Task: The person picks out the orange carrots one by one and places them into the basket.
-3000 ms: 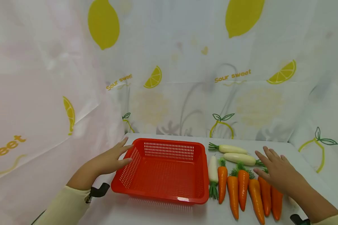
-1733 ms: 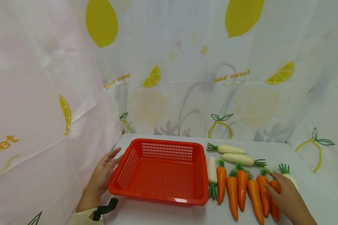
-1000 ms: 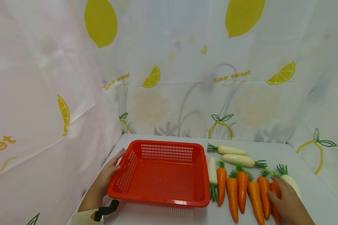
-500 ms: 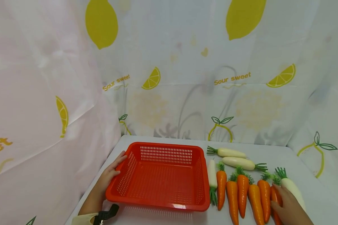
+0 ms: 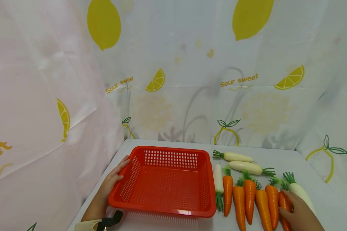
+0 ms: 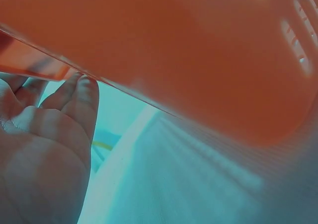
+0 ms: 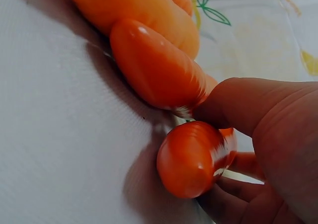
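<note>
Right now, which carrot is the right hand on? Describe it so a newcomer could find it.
In the head view, start at the red basket; right of it lies a row of orange carrots. Follow that to its far right end, beside a white radish. The carrot there is the only one pinched by the right hand.

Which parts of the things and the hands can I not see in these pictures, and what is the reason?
Head view: part of the rightmost carrot, covered by the right hand; its tip, cut off by the lower edge.
Left wrist view: the red basket's floor, hidden by its outer wall; part of the left hand, cut off by the left edge.
Right wrist view: that carrot's leafy top, hidden behind carrot and hand.
</note>
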`<state>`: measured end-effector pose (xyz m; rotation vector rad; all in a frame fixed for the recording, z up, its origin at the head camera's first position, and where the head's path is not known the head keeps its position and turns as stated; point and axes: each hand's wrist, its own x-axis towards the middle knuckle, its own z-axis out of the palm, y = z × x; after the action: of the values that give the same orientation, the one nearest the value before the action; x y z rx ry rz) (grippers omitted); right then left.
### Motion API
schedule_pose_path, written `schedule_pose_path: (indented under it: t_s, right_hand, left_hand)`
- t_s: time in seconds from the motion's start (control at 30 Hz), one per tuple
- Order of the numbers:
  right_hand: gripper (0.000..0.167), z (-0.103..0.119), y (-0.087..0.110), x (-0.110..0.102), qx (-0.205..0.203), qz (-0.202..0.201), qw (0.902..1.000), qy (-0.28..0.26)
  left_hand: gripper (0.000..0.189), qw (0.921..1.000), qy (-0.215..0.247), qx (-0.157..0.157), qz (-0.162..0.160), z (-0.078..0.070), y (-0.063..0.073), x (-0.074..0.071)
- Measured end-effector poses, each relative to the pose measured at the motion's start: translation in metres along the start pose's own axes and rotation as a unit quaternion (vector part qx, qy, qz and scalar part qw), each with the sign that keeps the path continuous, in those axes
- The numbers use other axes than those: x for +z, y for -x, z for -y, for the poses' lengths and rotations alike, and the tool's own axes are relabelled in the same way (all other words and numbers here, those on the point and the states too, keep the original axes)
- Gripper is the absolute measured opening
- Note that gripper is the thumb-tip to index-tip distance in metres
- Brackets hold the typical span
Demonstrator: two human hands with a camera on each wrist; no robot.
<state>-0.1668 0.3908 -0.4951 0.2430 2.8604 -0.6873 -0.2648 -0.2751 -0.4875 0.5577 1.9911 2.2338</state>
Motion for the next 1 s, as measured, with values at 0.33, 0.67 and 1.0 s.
schedule_pose_path:
  t_s: [0.33,0.67,1.0]
  right_hand:
    - [0.086,-0.0024,0.0007,-0.0036,0.03,0.015,0.9986,-0.041]
    - [0.086,-0.0023,0.0023,-0.0063,0.039,0.019,0.9956,-0.083]
    - [0.094,0.0022,0.0054,-0.0083,0.071,0.006,0.9921,-0.103]
  left_hand:
    - [0.066,0.9999,-0.004,0.009,0.011,0.0029,-0.0016,-0.0018]
    - [0.066,0.9992,-0.003,0.029,0.027,0.0057,-0.0021,-0.0047]
    - [0.064,0.9992,0.003,0.027,0.028,0.0047,-0.0011,-0.0043]
